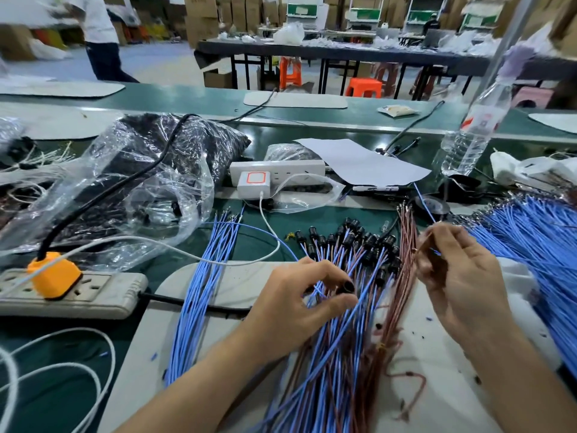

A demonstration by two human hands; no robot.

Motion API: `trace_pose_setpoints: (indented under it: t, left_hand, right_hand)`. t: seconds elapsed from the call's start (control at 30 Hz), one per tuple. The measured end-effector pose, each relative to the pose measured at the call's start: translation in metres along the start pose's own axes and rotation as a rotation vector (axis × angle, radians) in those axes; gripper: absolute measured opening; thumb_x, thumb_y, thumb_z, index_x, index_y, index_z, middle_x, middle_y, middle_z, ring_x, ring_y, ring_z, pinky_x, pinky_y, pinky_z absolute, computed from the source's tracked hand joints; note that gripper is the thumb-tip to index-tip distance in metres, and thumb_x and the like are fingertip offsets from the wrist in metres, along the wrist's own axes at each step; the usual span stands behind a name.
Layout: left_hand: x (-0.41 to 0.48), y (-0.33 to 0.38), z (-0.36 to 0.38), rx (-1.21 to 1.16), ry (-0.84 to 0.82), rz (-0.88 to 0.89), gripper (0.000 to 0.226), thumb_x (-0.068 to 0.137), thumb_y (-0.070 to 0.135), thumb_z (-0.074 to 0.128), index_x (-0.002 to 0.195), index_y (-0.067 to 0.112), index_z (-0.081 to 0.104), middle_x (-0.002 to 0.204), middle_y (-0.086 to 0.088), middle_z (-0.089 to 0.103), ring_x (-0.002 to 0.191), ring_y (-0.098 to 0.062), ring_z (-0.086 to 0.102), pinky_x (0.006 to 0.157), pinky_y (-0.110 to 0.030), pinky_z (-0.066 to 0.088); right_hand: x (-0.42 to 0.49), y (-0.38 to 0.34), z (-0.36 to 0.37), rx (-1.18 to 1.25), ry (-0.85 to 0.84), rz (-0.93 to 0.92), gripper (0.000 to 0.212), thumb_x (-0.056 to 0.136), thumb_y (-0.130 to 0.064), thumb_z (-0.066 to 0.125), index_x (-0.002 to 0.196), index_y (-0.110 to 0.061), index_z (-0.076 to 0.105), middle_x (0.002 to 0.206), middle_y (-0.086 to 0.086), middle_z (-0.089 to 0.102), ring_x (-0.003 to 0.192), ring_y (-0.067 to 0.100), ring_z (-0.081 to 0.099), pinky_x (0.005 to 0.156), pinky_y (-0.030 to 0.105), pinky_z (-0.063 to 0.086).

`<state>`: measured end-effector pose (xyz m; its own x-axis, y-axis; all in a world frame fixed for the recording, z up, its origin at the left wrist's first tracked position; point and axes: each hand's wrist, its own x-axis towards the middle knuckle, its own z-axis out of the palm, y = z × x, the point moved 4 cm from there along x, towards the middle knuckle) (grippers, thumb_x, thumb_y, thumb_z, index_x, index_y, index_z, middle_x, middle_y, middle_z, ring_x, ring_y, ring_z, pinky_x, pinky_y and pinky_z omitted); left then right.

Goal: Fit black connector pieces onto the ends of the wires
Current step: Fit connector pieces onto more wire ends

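My left hand (299,304) pinches a black connector piece (348,287) between thumb and fingers, low over a pile of blue and brown wires with black connectors fitted (359,245). To its right my right hand (462,276) is raised and pinches a thin blue wire (426,204) together with a brown wire end near its fingertips. A loose bundle of brown wires (406,245) lies between my hands. Bare blue wires lie in a bundle at the left (206,276) and in a large heap at the right (537,242).
A power strip (103,295) with an orange plug (53,278) lies at the left, white cables curling round it. Behind are a plastic bag of dark parts (150,170), a white socket strip (278,171), a paper sheet (362,164) and a water bottle (471,132).
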<state>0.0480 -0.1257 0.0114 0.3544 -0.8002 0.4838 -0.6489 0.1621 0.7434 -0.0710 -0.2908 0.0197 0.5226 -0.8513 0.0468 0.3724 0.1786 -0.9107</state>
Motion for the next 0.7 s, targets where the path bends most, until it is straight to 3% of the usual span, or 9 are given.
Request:
trace_pose_setpoints:
  t: [0.1, 0.23, 0.33, 0.47, 0.53, 0.6, 0.7]
  left_hand:
    - [-0.003, 0.002, 0.009, -0.096, -0.15, -0.062, 0.021, 0.084, 0.024, 0.07, 0.097, 0.007, 0.069, 0.097, -0.003, 0.073, 0.094, -0.013, 0.067, 0.086, -0.035, 0.051]
    - [-0.006, 0.007, 0.021, 0.01, -0.345, -0.036, 0.019, 0.084, 0.029, 0.071, 0.098, 0.015, 0.071, 0.094, 0.004, 0.072, 0.09, -0.005, 0.063, 0.089, -0.023, 0.045]
    - [-0.005, 0.008, 0.02, 0.018, -0.355, -0.037, 0.018, 0.084, 0.028, 0.071, 0.096, 0.014, 0.072, 0.093, 0.004, 0.071, 0.089, -0.003, 0.06, 0.086, -0.016, 0.043]
    - [-0.006, 0.007, 0.022, -0.034, -0.358, -0.048, 0.017, 0.084, 0.024, 0.071, 0.097, 0.014, 0.072, 0.128, 0.004, 0.059, 0.115, -0.002, 0.055, 0.102, -0.023, 0.039]
    - [-0.007, 0.006, 0.024, 0.003, -0.371, -0.021, 0.019, 0.085, 0.027, 0.07, 0.1, 0.016, 0.072, 0.134, 0.006, 0.055, 0.121, -0.001, 0.05, 0.106, -0.022, 0.034]
    - [-0.008, 0.006, 0.027, 0.044, -0.387, -0.011, 0.021, 0.085, 0.031, 0.069, 0.103, 0.019, 0.072, 0.124, 0.008, 0.063, 0.116, -0.002, 0.051, 0.105, -0.025, 0.033]
    - [-0.007, 0.006, 0.027, 0.052, -0.365, -0.035, 0.022, 0.085, 0.032, 0.069, 0.103, 0.02, 0.073, 0.099, 0.005, 0.069, 0.1, -0.006, 0.055, 0.095, -0.031, 0.04]
  right_hand:
    - [-0.003, -0.007, 0.003, 0.112, -0.027, -0.074, 0.021, 0.101, -0.017, 0.039, 0.082, -0.018, 0.046, 0.07, 0.006, 0.07, 0.045, 0.011, 0.051, 0.043, 0.017, 0.042]
    - [-0.003, -0.014, -0.002, 0.142, 0.051, -0.154, 0.021, 0.103, -0.018, 0.037, 0.084, -0.019, 0.045, 0.062, 0.004, 0.068, 0.047, 0.013, 0.054, 0.046, 0.018, 0.045]
    - [-0.001, -0.018, -0.005, 0.166, 0.065, -0.192, 0.025, 0.102, -0.015, 0.039, 0.085, -0.018, 0.057, 0.066, 0.001, 0.07, 0.053, 0.009, 0.058, 0.052, 0.016, 0.049]
    - [-0.004, -0.015, 0.0, 0.185, 0.016, -0.158, 0.037, 0.101, -0.014, 0.041, 0.075, -0.02, 0.066, 0.066, 0.004, 0.07, 0.05, 0.012, 0.058, 0.048, 0.018, 0.048]
    - [-0.005, -0.011, 0.005, 0.171, -0.035, -0.136, 0.03, 0.099, -0.018, 0.042, 0.077, -0.02, 0.063, 0.065, 0.007, 0.07, 0.048, 0.014, 0.058, 0.046, 0.018, 0.047]
    - [-0.006, -0.006, 0.01, 0.141, -0.094, -0.078, 0.019, 0.092, -0.024, 0.046, 0.086, -0.013, 0.06, 0.066, 0.007, 0.07, 0.05, 0.013, 0.06, 0.046, 0.017, 0.05]
    - [-0.008, 0.005, 0.016, 0.085, -0.192, 0.042, 0.023, 0.084, -0.024, 0.05, 0.091, -0.005, 0.062, 0.073, 0.009, 0.072, 0.054, 0.013, 0.063, 0.05, 0.018, 0.052]
